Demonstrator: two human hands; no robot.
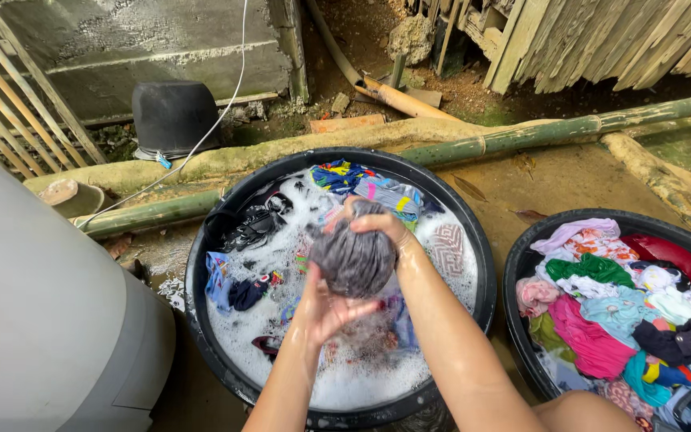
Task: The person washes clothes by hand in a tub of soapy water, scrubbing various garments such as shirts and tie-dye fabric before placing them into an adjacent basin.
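Observation:
A wet grey cloth [355,258], bunched into a ball, hangs over a black round tub [201,308] filled with soapy water and several coloured clothes. My right hand [377,226] grips the top of the cloth from above. My left hand [325,308] presses against the bottom of the bundle, fingers curled on it. Both forearms are wet and come in from the lower edge of the view.
A second black tub [516,264] on the right is packed with colourful wrung clothes. A large grey container [41,320] stands at the left. Bamboo poles [521,136] lie behind the tubs, with an upturned black bucket [173,116] and a concrete wall beyond.

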